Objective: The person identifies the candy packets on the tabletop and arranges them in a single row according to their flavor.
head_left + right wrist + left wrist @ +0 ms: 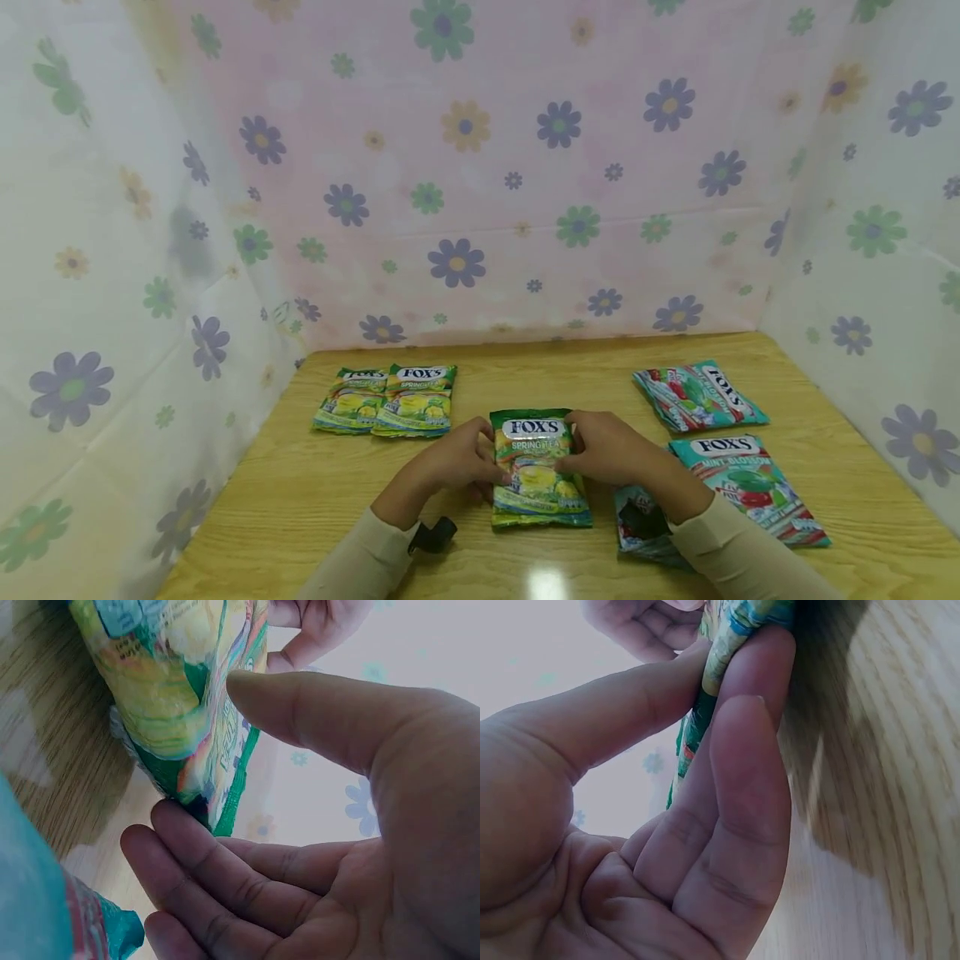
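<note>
A green and yellow bag of Fox's Spring Tea candy (536, 467) lies face up between my two hands at the middle of the table. My left hand (467, 460) pinches its left edge, thumb on the front and fingers underneath, as the left wrist view shows. On the opposite side my right hand (609, 450) holds the upper right edge. Its thumb (300, 709) presses the printed face while the fingertips (176, 817) meet the edge from behind. A second bottom edge shows just below the bag in the head view.
Two more Spring Tea bags (415, 404) overlap at the back left. Teal Mint Blossom bags lie at the right: one at the back (701, 396), one nearer (750, 483), and another (633, 525) partly hidden by my right forearm. A flowered cloth (495, 167) encloses the wooden table (315, 500).
</note>
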The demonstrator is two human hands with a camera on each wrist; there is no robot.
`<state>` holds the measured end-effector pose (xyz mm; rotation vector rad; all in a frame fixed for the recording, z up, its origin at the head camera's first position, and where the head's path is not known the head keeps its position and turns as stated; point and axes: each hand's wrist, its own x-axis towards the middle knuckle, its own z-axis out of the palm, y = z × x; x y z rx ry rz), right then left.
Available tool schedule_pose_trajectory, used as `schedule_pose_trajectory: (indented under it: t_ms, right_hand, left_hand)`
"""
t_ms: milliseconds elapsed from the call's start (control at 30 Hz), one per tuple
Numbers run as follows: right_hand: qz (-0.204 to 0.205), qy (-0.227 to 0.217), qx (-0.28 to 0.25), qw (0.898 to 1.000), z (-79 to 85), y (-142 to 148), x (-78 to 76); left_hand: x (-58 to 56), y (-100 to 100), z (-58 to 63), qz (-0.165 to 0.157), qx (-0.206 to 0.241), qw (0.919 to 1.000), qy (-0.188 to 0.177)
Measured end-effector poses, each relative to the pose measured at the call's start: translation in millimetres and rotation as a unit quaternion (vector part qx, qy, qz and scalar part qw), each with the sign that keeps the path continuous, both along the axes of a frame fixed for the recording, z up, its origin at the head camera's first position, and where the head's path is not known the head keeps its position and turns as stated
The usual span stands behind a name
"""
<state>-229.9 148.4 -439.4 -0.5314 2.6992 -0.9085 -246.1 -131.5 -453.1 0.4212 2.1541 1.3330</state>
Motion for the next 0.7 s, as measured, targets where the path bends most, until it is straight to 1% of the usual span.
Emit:
schedule_pose_trajectory:
  t_ms: [133,267,367,467,600,700]
  right_hand:
    - [-0.016,0.004,-0.012,1.000,0.9,-2.2,-1.5]
    - [-0.037,0.005,-0.028,0.999,1.5,-5.6,-2.4]
    - [-0.044,0.010,-0.045,0.998,2.9,-7.0,-2.9]
    - [-0.047,0.017,-0.057,0.997,4.4,-7.3,-3.6]
    - [-0.052,0.016,-0.063,0.997,5.3,-6.3,-3.5]
    - [-0.056,0.012,-0.067,0.996,7.6,-7.8,-3.6]
  left_hand:
    - [-0.8,-0.4,1.6,0.010,-0.004,0.9998,0.014]
    - [-0.8,-1.1,1.8,0.019,-0.011,0.9990,0.040]
    - [-1.6,-1.9,2.7,0.025,-0.017,0.9979,0.057]
    - [-3.7,-2.5,4.0,0.033,-0.022,0.9971,0.065]
    - [-6.8,-3.1,4.5,0.039,-0.015,0.9972,0.062]
    - [-7.6,-5.5,5.3,0.047,0.009,0.9974,0.053]
